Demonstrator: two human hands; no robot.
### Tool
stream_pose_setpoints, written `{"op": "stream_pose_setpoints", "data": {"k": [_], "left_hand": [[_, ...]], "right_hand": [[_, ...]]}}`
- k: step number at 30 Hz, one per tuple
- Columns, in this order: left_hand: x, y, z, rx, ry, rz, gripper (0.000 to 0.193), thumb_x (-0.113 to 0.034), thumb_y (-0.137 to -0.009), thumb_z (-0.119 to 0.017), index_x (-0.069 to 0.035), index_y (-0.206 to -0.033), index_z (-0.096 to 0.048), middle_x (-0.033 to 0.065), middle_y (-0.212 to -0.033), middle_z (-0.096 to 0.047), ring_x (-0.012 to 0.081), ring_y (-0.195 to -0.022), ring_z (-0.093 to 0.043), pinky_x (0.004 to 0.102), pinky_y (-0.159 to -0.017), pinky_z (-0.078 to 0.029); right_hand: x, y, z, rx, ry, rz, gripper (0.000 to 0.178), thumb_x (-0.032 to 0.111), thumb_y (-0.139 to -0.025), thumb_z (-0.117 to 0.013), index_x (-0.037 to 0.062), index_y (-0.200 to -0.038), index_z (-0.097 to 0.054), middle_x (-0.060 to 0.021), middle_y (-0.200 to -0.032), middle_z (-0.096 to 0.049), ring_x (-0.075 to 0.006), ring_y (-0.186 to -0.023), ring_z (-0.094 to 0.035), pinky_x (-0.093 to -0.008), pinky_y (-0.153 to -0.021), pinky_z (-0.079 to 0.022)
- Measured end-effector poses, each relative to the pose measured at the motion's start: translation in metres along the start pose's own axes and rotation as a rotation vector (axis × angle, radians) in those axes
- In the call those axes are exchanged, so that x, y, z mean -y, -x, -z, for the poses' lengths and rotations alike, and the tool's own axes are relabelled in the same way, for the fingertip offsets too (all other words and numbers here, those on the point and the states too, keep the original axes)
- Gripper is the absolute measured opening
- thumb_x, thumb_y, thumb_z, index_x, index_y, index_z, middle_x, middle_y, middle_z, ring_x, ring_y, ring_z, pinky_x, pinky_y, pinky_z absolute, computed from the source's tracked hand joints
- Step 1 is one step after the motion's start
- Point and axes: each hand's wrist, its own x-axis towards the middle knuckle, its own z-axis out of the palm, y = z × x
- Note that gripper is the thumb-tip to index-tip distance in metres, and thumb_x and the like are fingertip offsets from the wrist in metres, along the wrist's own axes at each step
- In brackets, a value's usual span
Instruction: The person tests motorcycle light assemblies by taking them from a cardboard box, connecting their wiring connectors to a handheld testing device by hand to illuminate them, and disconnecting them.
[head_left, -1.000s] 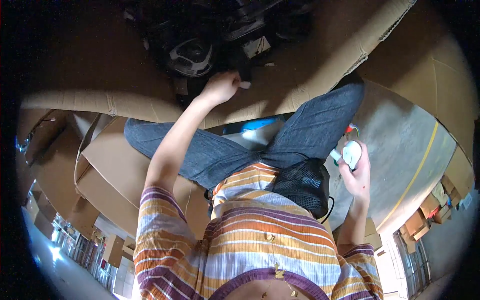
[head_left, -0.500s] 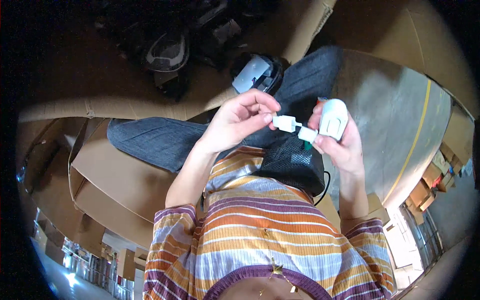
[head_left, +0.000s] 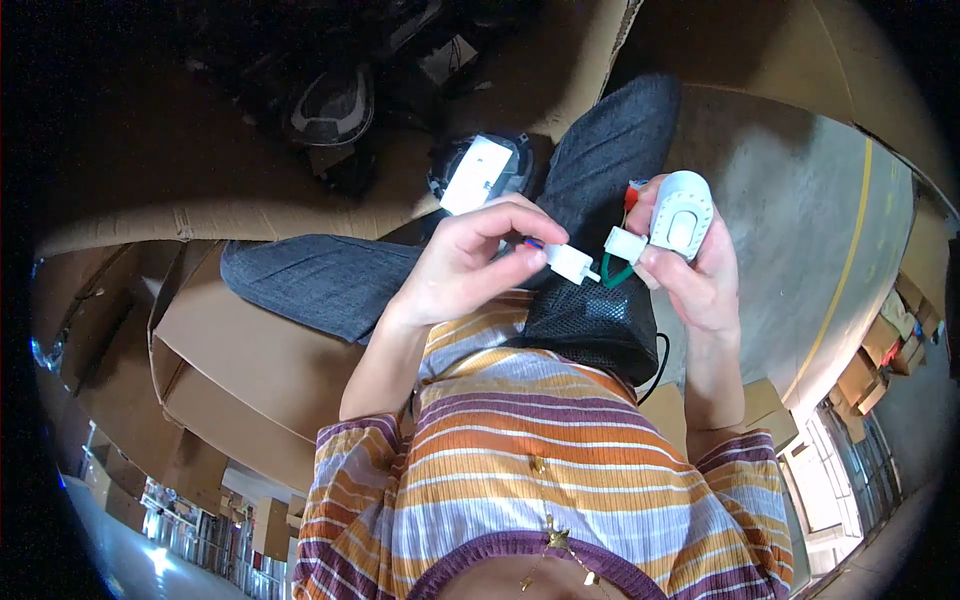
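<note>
My left hand (head_left: pixel 485 255) pinches a white wire connector (head_left: pixel 571 263) between thumb and fingers, with a bit of red and blue wire showing at its back. In my right hand (head_left: pixel 695 285) is a white rounded device (head_left: pixel 683 214) with a raised oval ring and small dots round its edge. The thumb of that hand also steadies a second white connector (head_left: pixel 625 246), from which a green wire (head_left: pixel 613 275) loops down. A small gap parts the two connectors. Something red (head_left: pixel 634 193) shows beside the right fingers.
A black mesh bag (head_left: pixel 590 320) lies in my lap. Beyond my left hand, a black round item (head_left: pixel 518 165) carries a white panel (head_left: pixel 477 175). Open cardboard (head_left: pixel 240 350) surrounds my legs, and dark parts (head_left: pixel 335 105) lie in the shadowed box ahead. Grey floor (head_left: pixel 780 220) stretches to the right.
The two connectors have moved apart and both have tilted. The right hand has turned the white device, so its oval ring shows more fully. The green wire is now more visible.
</note>
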Motion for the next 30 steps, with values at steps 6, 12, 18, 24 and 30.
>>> {"op": "stream_pose_setpoints", "data": {"k": [6, 12, 18, 24, 30], "left_hand": [[-0.010, 0.003, -0.004, 0.092, -0.051, -0.008, 0.020, 0.000, -0.067, -0.052, 0.004, -0.086, -0.052, 0.0108, -0.086, -0.048, 0.0160, -0.081, -0.044, 0.0247, -0.070, -0.035], [-0.009, -0.003, 0.003, 0.158, -0.149, -0.089, 0.010, -0.006, -0.071, -0.052, 0.001, -0.077, -0.056, 0.0054, -0.067, -0.051, 0.0108, -0.057, -0.049, 0.0205, -0.049, -0.037], [-0.011, -0.008, 0.006, 0.286, -0.138, -0.034, 0.011, -0.009, -0.073, -0.052, 0.001, -0.072, -0.055, 0.0042, -0.064, -0.049, 0.0101, -0.055, -0.047, 0.0209, -0.047, -0.036], [-0.010, -0.007, 0.009, 0.306, -0.176, 0.048, 0.014, -0.012, -0.074, -0.050, 0.001, -0.071, -0.053, 0.0038, -0.062, -0.047, 0.0105, -0.053, -0.044, 0.0211, -0.047, -0.034], [-0.007, -0.003, 0.002, 0.350, -0.192, 0.148, 0.017, -0.015, -0.075, -0.049, 0.001, -0.071, -0.052, 0.0053, -0.062, -0.045, 0.0112, -0.056, -0.043, 0.0234, -0.049, -0.034]], "right_hand": [[0.004, -0.002, 0.000, 0.035, 0.010, -0.044, 0.035, 0.000, -0.061, -0.052, 0.0018, -0.095, -0.042, -0.0035, -0.079, -0.048, -0.0079, -0.072, -0.046, -0.0203, -0.064, -0.038], [0.009, 0.003, 0.000, 0.137, 0.044, -0.043, 0.034, 0.001, -0.061, -0.052, 0.0018, -0.094, -0.042, -0.0039, -0.077, -0.048, -0.0083, -0.072, -0.046, -0.0206, -0.064, -0.038], [0.012, 0.007, -0.008, 0.212, -0.006, -0.083, 0.035, 0.005, -0.062, -0.053, 0.0009, -0.094, -0.040, -0.0038, -0.077, -0.048, -0.0082, -0.071, -0.045, -0.0206, -0.063, -0.037], [0.017, 0.013, -0.014, 0.146, 0.352, -0.139, 0.035, 0.004, -0.058, -0.050, 0.0009, -0.092, -0.041, -0.0039, -0.076, -0.047, -0.0079, -0.070, -0.045, -0.0199, -0.063, -0.037], [0.007, 0.020, -0.018, 0.141, 0.304, -0.160, 0.036, 0.001, -0.061, -0.047, 0.0002, -0.096, -0.038, -0.0037, -0.079, -0.044, -0.0089, -0.073, -0.043, -0.0208, -0.066, -0.035]]}}
